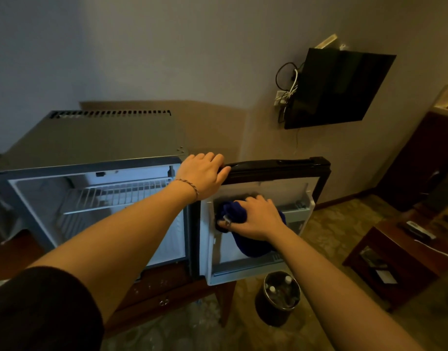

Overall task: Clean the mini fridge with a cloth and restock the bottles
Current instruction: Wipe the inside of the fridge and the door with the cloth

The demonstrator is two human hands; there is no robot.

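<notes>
The grey mini fridge (91, 140) stands open on a wooden stand, its white inside lit, with a wire shelf (116, 193) and no bottles in view. Its door (276, 168) is swung out to the right. My left hand (205, 173) grips the door's top edge near the hinge. My right hand (258, 216) grips a dark blue cloth (245, 244) and presses it against the white inner lining of the door. A dark round bucket (278, 297) on the floor below the door holds several bottles with white caps.
A dark wooden low table (395, 259) with a remote stands at the right. A black wall-mounted TV (339, 87) with loose cables hangs above. The floor is patterned carpet. The wooden stand (167, 292) under the fridge has a drawer handle.
</notes>
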